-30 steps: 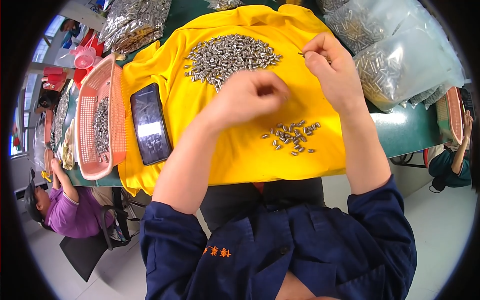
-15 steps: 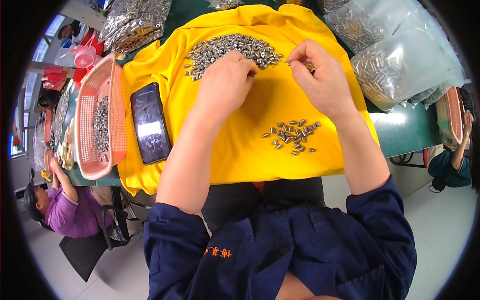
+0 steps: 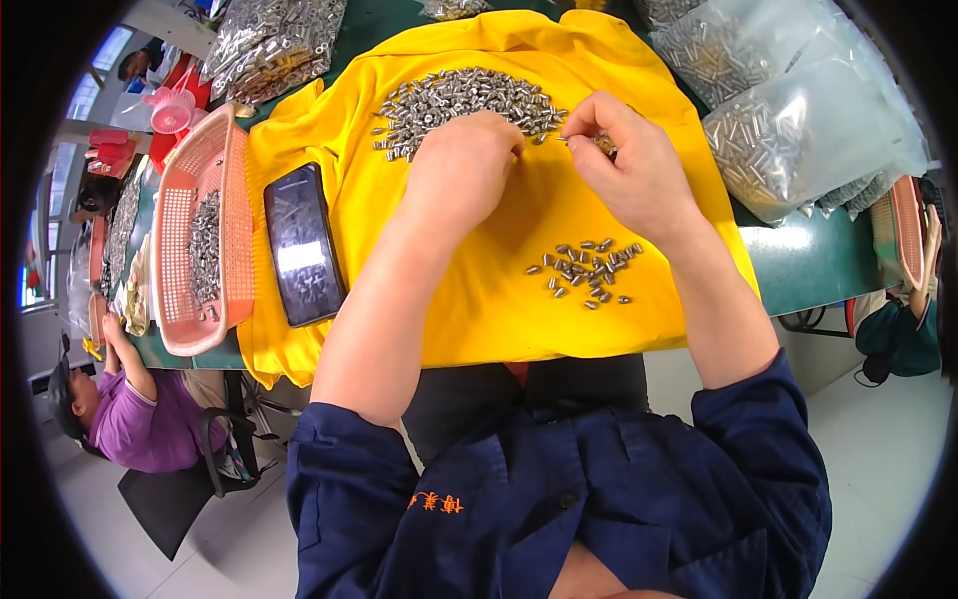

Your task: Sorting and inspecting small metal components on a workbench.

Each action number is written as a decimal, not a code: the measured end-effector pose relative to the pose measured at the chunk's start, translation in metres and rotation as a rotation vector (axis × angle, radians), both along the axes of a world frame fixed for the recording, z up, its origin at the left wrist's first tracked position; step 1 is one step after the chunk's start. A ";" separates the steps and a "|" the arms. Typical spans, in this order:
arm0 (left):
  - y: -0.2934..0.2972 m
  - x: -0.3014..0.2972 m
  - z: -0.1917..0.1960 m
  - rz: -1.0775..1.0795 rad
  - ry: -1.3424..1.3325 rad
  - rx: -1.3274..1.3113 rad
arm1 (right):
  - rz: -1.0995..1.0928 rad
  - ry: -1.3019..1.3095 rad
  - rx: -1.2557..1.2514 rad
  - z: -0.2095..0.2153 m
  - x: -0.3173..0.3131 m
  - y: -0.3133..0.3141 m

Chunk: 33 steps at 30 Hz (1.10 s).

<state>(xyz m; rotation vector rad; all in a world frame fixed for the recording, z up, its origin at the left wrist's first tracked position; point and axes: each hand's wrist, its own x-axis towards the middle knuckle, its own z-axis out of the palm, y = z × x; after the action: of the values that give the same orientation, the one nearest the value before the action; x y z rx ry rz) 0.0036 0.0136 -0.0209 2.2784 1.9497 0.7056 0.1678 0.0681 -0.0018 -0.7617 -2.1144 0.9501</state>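
A large pile of small metal cylindrical parts (image 3: 469, 92) lies on a yellow cloth (image 3: 449, 319). My left hand (image 3: 464, 165) is over the pile's near edge, back upward, with its fingers curled under; whatever they hold is hidden. To its right, my right hand (image 3: 639, 175) is closed, thumb and forefinger pinching a thin tool whose fine tip points left toward the pile. A brassy part of that tool (image 3: 605, 145) shows inside the curled fingers. A smaller group of similar metal parts (image 3: 589, 268) is scattered on the cloth, nearer me and below my right hand.
Left of the cloth stands a pink plastic basket (image 3: 239, 220) with metal parts, beside a dark phone (image 3: 302, 245). Clear bags of metal parts (image 3: 763, 150) lie at the right on the green table (image 3: 798, 265). A person in purple (image 3: 150, 424) sits at far left.
My left hand has shifted slightly right and its fingertips have turned further out of sight. My right hand has moved a little left, bringing the two hands closer together.
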 end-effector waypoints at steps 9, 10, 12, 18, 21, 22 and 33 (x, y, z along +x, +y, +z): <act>0.002 0.000 0.005 0.100 -0.397 -0.019 | 0.007 0.017 -0.027 -0.001 0.000 0.002; 0.002 0.002 0.010 0.172 -0.686 -0.138 | 0.009 0.046 -0.035 -0.002 0.001 0.003; 0.002 0.002 0.009 0.133 -0.928 -0.220 | 0.028 0.067 -0.087 -0.001 0.003 0.003; -0.005 0.010 0.022 0.021 -1.239 -0.350 | 0.083 0.085 -0.162 0.004 0.006 0.003; -0.005 0.010 0.019 -0.015 -1.283 -0.334 | 0.088 0.082 -0.138 0.002 0.005 0.003; -0.005 0.010 0.018 -0.028 -1.271 -0.325 | 0.090 0.083 -0.115 0.002 0.005 0.003; -0.002 0.008 0.006 -0.008 -1.086 -0.250 | -0.027 -0.045 0.112 -0.001 0.000 -0.002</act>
<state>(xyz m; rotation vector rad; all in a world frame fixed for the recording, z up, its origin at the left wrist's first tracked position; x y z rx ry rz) 0.0112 0.0117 -0.0154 1.2619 1.3550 1.2414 0.1674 0.0658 -0.0024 -0.7590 -2.1710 0.7994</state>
